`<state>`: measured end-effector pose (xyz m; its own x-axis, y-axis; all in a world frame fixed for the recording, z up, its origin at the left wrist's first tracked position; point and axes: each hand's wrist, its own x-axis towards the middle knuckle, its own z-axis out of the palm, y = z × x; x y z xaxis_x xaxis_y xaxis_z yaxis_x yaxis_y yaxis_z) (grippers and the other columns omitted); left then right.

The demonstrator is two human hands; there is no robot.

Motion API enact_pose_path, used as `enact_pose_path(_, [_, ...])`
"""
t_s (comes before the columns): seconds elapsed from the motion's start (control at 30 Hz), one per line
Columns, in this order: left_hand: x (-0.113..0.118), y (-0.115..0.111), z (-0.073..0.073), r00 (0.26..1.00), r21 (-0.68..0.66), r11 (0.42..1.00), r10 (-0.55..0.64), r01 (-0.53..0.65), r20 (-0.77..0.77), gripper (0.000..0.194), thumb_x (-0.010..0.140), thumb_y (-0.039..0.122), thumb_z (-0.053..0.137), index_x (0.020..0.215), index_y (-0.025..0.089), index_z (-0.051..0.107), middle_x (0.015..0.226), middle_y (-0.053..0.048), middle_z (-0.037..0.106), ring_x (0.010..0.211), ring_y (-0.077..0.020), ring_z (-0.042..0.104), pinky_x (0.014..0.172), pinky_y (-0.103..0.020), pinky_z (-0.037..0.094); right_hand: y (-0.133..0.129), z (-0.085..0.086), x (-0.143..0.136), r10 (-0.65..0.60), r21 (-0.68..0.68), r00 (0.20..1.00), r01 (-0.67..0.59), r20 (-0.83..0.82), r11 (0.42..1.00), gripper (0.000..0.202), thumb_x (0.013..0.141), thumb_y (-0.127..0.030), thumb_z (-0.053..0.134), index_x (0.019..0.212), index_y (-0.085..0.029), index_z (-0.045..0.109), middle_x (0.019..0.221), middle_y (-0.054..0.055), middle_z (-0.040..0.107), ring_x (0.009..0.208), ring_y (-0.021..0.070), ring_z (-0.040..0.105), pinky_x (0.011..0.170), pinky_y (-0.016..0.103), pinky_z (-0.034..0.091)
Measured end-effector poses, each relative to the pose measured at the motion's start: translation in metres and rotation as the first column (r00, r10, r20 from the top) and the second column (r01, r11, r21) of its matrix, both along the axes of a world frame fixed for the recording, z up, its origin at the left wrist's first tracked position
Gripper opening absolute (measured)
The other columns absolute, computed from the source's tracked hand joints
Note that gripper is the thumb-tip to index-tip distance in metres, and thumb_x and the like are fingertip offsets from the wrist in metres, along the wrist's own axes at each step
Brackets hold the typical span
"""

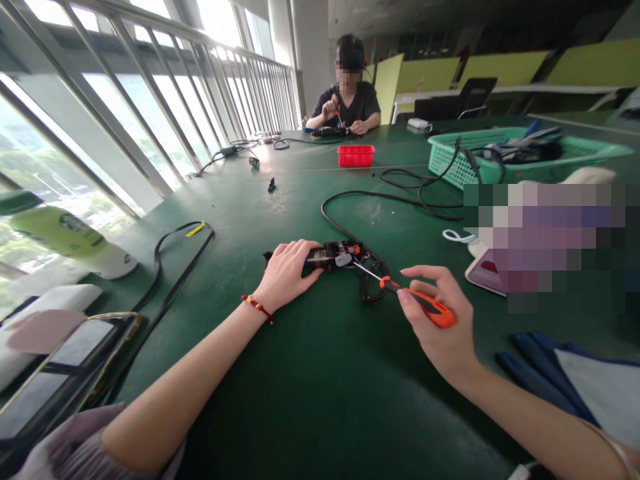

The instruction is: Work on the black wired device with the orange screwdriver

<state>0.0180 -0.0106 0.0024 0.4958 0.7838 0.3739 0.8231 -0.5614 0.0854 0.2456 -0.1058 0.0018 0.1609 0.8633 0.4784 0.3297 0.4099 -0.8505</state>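
A black corded device lies on the green table, its right end open so that small grey and red inner parts show. My left hand is wrapped over the device's left end and holds it against the table. In my right hand is a screwdriver with an orange and black handle, gripped between thumb and fingers. Its thin metal shaft points left, and the tip reaches the open part of the device; whether it sits in a screw is too small to tell.
A black cable runs from the device toward a green basket of tools. A red box and a small black part sit farther off. Across the table a person works. At left are a bottle and a strap.
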Motion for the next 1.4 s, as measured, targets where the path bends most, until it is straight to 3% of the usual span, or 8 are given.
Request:
enact_pose_path(0.17, [0.0001, 0.0003, -0.0005, 1.000, -0.004, 1.000, -0.003, 0.003, 0.001, 0.032, 0.080, 0.031, 0.050, 0.111, 0.020, 0.047, 0.102, -0.006, 0.059, 0.095, -0.0233, 0.055, 0.085, -0.037, 0.038, 0.0043, -0.0019, -0.0012, -0.047, 0.185, 0.998, 0.052, -0.032, 0.981, 0.049, 0.067, -0.012, 0.064, 0.110, -0.023, 0.044, 0.093, 0.002, 0.054, 0.083, 0.0168, 0.058, 0.072, 0.033, 0.051])
enact_pose_path(0.37, [-0.0009, -0.0004, -0.0015, 1.000, -0.003, 1.000, -0.026, 0.026, 0.008, 0.038, 0.077, 0.029, 0.049, 0.113, 0.017, 0.047, 0.104, -0.007, 0.059, 0.097, -0.0236, 0.054, 0.086, -0.037, 0.037, 0.0002, 0.0006, -0.0004, 0.021, -0.038, 1.000, -0.022, -0.021, 0.999, 0.024, 0.077, -0.021, 0.060, 0.098, -0.022, 0.050, 0.057, -0.008, 0.044, 0.040, 0.0073, 0.040, 0.036, 0.020, 0.035])
enact_pose_path(0.6, [-0.0028, -0.0006, 0.0018, 0.999, -0.054, 0.998, -0.042, 0.043, 0.006, 0.035, 0.083, 0.023, 0.035, 0.115, 0.016, 0.046, 0.106, -0.007, 0.058, 0.096, -0.0222, 0.052, 0.087, -0.037, 0.036, 0.0073, -0.0051, 0.0007, -0.037, 0.130, 0.996, 0.047, -0.076, 0.990, 0.047, 0.070, -0.015, 0.064, 0.111, -0.025, 0.045, 0.098, 0.002, 0.053, 0.085, 0.0164, 0.058, 0.071, 0.032, 0.051])
enact_pose_path(0.87, [-0.0009, 0.0013, -0.0009, 1.000, -0.025, 1.000, -0.008, 0.007, -0.017, 0.032, 0.085, 0.028, 0.040, 0.114, 0.016, 0.047, 0.103, -0.007, 0.059, 0.095, -0.0221, 0.053, 0.087, -0.037, 0.037, 0.0012, -0.0009, 0.0004, -0.009, -0.087, 0.999, 0.007, -0.032, 0.996, 0.021, 0.079, -0.024, 0.058, 0.099, -0.022, 0.052, 0.060, -0.007, 0.044, 0.042, 0.0069, 0.041, 0.038, 0.021, 0.035])
enact_pose_path(0.97, [-0.0009, 0.0019, -0.0018, 1.000, -0.015, 1.000, 0.000, 0.000, -0.028, 0.032, 0.084, 0.029, 0.043, 0.113, 0.017, 0.048, 0.103, -0.006, 0.059, 0.095, -0.0221, 0.054, 0.087, -0.036, 0.037, 0.0040, -0.0029, -0.0003, -0.032, 0.053, 0.996, 0.037, -0.084, 0.998, 0.039, 0.074, -0.019, 0.062, 0.109, -0.024, 0.046, 0.087, 0.000, 0.056, 0.070, 0.0139, 0.059, 0.057, 0.027, 0.049])
enact_pose_path(1.07, [-0.0013, 0.0020, -0.0020, 1.000, -0.008, 1.000, -0.002, 0.002, -0.023, 0.031, 0.084, 0.030, 0.044, 0.112, 0.017, 0.048, 0.103, -0.006, 0.060, 0.095, -0.0218, 0.054, 0.087, -0.036, 0.038, 0.0085, -0.0049, -0.0002, -0.047, 0.136, 0.994, 0.061, -0.098, 0.989, 0.055, 0.069, -0.015, 0.065, 0.117, -0.024, 0.041, 0.112, 0.006, 0.052, 0.098, 0.0191, 0.058, 0.081, 0.036, 0.049])
enact_pose_path(1.3, [-0.0016, -0.0005, -0.0005, 1.000, 0.009, 1.000, 0.000, 0.000, 0.000, 0.030, 0.083, 0.031, 0.047, 0.110, 0.018, 0.049, 0.100, -0.005, 0.061, 0.092, -0.0207, 0.057, 0.084, -0.034, 0.040, 0.0025, -0.0005, 0.0007, -0.025, -0.108, 0.998, 0.019, -0.050, 0.994, 0.025, 0.078, -0.023, 0.058, 0.102, -0.021, 0.052, 0.058, -0.007, 0.045, 0.044, 0.0077, 0.041, 0.039, 0.020, 0.035])
enact_pose_path(1.4, [-0.0010, -0.0026, 0.0017, 1.000, 0.021, 1.000, 0.003, -0.003, 0.004, 0.030, 0.080, 0.029, 0.049, 0.108, 0.019, 0.050, 0.099, -0.003, 0.062, 0.089, -0.0195, 0.058, 0.081, -0.032, 0.042, 0.0011, -0.0017, 0.0012, -0.034, -0.059, 0.999, 0.031, -0.036, 0.998, 0.020, 0.078, -0.024, 0.059, 0.097, -0.021, 0.053, 0.061, -0.006, 0.048, 0.044, 0.0078, 0.044, 0.041, 0.021, 0.038])
